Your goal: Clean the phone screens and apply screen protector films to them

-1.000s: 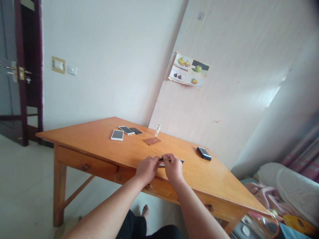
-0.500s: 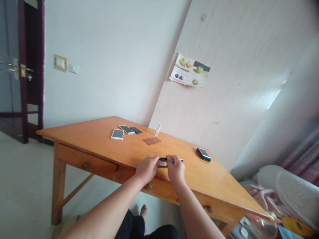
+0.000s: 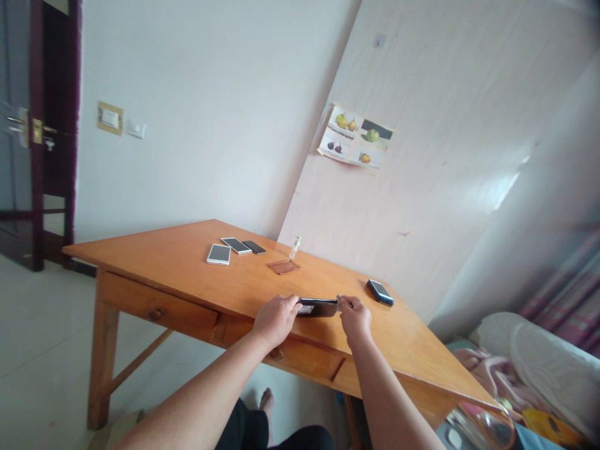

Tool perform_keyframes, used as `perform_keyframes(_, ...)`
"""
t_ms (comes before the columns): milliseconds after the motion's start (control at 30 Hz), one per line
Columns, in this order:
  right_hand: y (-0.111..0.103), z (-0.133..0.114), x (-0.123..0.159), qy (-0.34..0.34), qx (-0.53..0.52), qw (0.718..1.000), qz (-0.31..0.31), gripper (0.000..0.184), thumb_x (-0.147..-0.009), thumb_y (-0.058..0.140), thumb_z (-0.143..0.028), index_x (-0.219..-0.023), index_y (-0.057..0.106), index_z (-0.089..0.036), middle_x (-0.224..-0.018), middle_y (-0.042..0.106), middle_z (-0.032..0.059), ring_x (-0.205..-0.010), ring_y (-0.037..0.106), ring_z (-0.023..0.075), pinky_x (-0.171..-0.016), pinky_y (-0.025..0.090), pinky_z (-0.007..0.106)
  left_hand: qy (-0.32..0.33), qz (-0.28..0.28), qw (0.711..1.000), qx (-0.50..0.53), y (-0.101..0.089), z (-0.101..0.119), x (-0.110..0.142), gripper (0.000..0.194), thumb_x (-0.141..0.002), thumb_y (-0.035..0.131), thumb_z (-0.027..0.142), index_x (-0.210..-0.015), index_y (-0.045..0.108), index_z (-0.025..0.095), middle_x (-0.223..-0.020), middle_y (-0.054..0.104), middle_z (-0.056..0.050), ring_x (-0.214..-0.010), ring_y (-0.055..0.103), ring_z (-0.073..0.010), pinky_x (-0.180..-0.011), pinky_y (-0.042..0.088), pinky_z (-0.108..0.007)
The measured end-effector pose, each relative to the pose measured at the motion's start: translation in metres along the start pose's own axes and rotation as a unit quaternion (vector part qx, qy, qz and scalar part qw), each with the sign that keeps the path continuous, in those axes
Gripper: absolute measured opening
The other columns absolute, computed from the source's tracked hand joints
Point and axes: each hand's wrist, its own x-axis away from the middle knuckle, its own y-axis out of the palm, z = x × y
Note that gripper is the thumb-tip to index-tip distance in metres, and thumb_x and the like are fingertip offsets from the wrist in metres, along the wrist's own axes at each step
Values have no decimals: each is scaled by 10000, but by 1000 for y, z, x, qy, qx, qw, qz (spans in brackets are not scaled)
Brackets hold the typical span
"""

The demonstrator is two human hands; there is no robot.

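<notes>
A dark phone [image 3: 321,308] is tilted up near the table's front edge, with a pale label on its left part. Its left end is gripped by my left hand [image 3: 275,320], fingers closed. At the opposite end, the fingers of my right hand [image 3: 356,317] are pinched together around a small greyish piece [image 3: 339,301], whose kind I cannot make out; it meets the phone's right edge. Beyond the hands lies a reddish-brown clear phone case [image 3: 284,267], and behind it stands a small pump bottle [image 3: 295,246].
On the wooden table [image 3: 173,256], a white phone [image 3: 219,254], another white-edged phone [image 3: 236,245] and a black phone [image 3: 254,247] lie to the left. A phone on a dark stack [image 3: 380,292] lies at the right. Wall behind; bedding [image 3: 520,362] to the right.
My right hand has moved right along the phone's upper edge to its right end, uncovering the dark surface. The left hand keeps its grip. The view has shifted slightly.
</notes>
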Motion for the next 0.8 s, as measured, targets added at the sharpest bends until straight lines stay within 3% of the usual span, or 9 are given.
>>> perform_keyframes(133,15,-18,16,-29,21,999,-22,316,-770,546,-483,-782,705,-210,-648,686,37,-646,605,208,-601,416,290,0,-1,1000,-1,-1,0,0,287,-991,356,400,-968,595,242,-864,659,-63,-832,631,-222,-686,434,-291)
perform_keyframes(267,45,-47,48,-109,-1,990,-87,279,-818,500,-417,-820,701,-224,-754,717,22,-720,631,186,-667,443,271,2,-8,1000,-3,-2,-1,1,279,-996,354,376,-1012,597,242,-894,672,-60,-865,638,-215,-693,431,-282)
perform_keyframes(367,56,-58,57,-127,-25,984,-124,264,-831,490,-385,-833,694,-218,-755,717,17,-714,634,175,-666,451,259,1,-16,1000,-7,-3,-2,1,312,-1004,327,380,-1029,602,235,-882,674,-60,-853,642,-209,-673,426,-274)
perform_keyframes(467,50,-50,46,-90,-12,991,-96,271,-812,512,-414,-803,701,-220,-701,706,14,-680,625,181,-636,441,262,5,-15,1000,-10,-3,-2,0,314,-1003,327,391,-1035,601,241,-897,673,-60,-857,641,-206,-675,424,-271)
perform_keyframes(633,17,-14,10,-15,12,1000,-12,319,-776,533,-468,-785,707,-200,-659,694,34,-637,615,200,-581,421,278,5,1,1000,-13,0,-2,0,319,-1002,317,402,-971,590,240,-856,655,-54,-826,632,-210,-674,410,-277)
perform_keyframes(800,7,-6,0,-6,12,1000,-2,330,-776,528,-477,-779,698,-194,-646,688,47,-607,607,208,-547,411,285,5,7,1000,-8,2,-3,-1,322,-1001,316,417,-929,575,240,-838,645,-49,-792,625,-207,-655,392,-278)
